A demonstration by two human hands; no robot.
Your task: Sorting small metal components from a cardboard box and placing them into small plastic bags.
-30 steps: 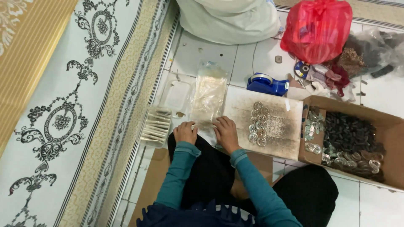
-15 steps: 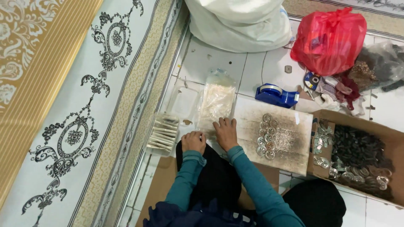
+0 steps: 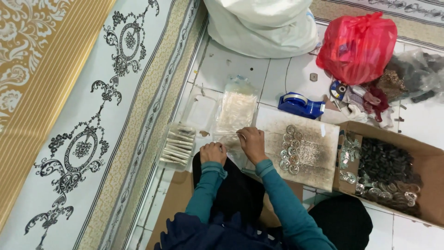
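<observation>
The right hand (image 3: 252,142) pinches a thin pale strip (image 3: 226,134) at its right end, fingertips pressed together on it; the strip lies level, just above the left hand. It is narrow, straight and whitish, too small to tell more. The left hand (image 3: 213,152) is curled into a loose fist on the knee, beside a clear packet; whether it grips anything cannot be told.

Just beyond the strip lies a clear bag (image 3: 237,106) full of pale sticks, long side pointing away from the person. Left of it sits an empty clear tray (image 3: 200,111), and nearer, a row of small packets (image 3: 176,146) stands on edge.

To the right, touching the right hand's outer side, is a stained board (image 3: 314,159) bearing a cluster of round metal caps (image 3: 290,149). Its far right edge meets a cardboard box (image 3: 430,153) holding dark pieces and more shiny caps. A blue tape dispenser (image 3: 300,105) sits just past the board's far edge.

Open tile floor (image 3: 240,69) shows between the bag and a white sack (image 3: 261,25) at the top. A red bag (image 3: 358,46) and loose scraps crowd the upper right. A patterned rug (image 3: 83,102) borders the whole left side, its edge running close by the packets.
</observation>
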